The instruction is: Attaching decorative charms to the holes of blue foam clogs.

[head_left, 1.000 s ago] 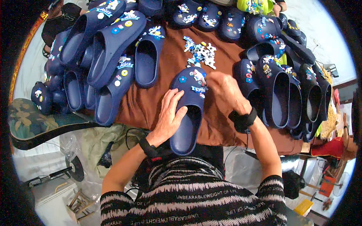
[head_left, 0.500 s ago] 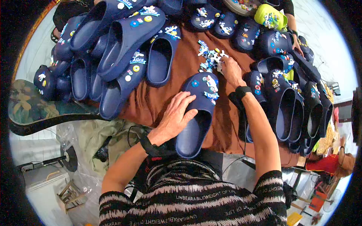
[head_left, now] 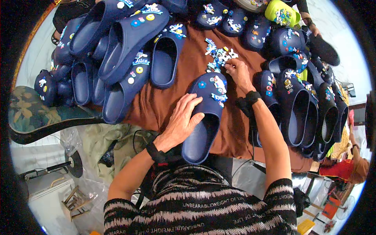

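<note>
A navy blue clog (head_left: 200, 135) lies on the brown cloth in front of me, its toe pointing away. White, blue and flower-shaped charms decorate its upper. My left hand (head_left: 182, 121) holds it, fingers across the left side of the upper and thumb at the foot opening. Just beyond the toe is a loose pile of small shoe charms (head_left: 220, 56) in white, blue and yellow. At the pile's right edge, my right hand (head_left: 237, 74) has its fingertips pinched together; whatever is between them is too small to make out.
Stacked navy clogs (head_left: 133, 39) crowd the left of the brown cloth (head_left: 156, 115). More dark clogs (head_left: 294, 113) stand on the right, and a lime green clog (head_left: 282, 13) sits at the back. Another person's hand (head_left: 314, 30) holds a dark clog (head_left: 325, 49) at the far right.
My right hand has drawn slightly left and nearer at the charm pile, its fingers pinched. My left hand stays on the clog. The other person's hand has lifted a dark clog away.
</note>
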A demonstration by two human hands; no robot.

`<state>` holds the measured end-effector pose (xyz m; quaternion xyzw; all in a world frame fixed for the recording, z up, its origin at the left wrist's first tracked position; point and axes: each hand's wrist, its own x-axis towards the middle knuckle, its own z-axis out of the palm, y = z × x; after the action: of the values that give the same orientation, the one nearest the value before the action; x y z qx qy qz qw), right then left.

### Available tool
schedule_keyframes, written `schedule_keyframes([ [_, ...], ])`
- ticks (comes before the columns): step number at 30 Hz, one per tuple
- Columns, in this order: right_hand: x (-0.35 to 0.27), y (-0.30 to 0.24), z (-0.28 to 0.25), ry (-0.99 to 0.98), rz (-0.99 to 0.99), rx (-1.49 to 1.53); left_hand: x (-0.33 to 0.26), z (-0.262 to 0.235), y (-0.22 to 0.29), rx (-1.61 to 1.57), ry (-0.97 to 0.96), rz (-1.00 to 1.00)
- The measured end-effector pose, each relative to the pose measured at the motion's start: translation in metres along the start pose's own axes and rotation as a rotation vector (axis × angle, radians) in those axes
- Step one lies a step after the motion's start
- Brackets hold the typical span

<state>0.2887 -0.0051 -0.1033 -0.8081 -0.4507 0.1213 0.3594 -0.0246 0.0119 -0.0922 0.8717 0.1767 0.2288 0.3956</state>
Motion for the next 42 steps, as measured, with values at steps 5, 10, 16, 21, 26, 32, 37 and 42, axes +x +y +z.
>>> schedule_keyframes([
  [5, -0.005, -0.032, -0.015, -0.232, -0.111, 0.185, -0.007, 0.009, 0.004, -0.184, 0.120, -0.066],
  [10, -0.025, -0.078, -0.020, -0.425, -0.374, 0.148, -0.010, 0.012, 0.004, -0.183, 0.146, -0.165],
  [16, -0.049, -0.108, 0.000, -0.468, -0.565, -0.149, -0.010, 0.009, 0.006, -0.246, 0.098, -0.227],
  [21, -0.048, -0.117, 0.006, -0.510, -0.683, -0.254, -0.009, 0.008, 0.006, -0.244, 0.101, -0.216],
  [26, -0.052, -0.120, 0.007, -0.510, -0.734, -0.201, -0.009, 0.008, 0.008, -0.261, 0.099, -0.214],
  [32, -0.057, -0.130, 0.003, -0.597, -0.746, -0.285, -0.010, 0.010, 0.004, -0.256, 0.107, -0.218],
  [37, -0.061, -0.130, -0.001, -0.621, -0.721, -0.379, -0.011, 0.011, 0.002, -0.232, 0.120, -0.191],
  [42, -0.072, -0.125, 0.001, -0.606, -0.709, -0.537, -0.010, 0.011, 0.002, -0.221, 0.122, -0.183],
])
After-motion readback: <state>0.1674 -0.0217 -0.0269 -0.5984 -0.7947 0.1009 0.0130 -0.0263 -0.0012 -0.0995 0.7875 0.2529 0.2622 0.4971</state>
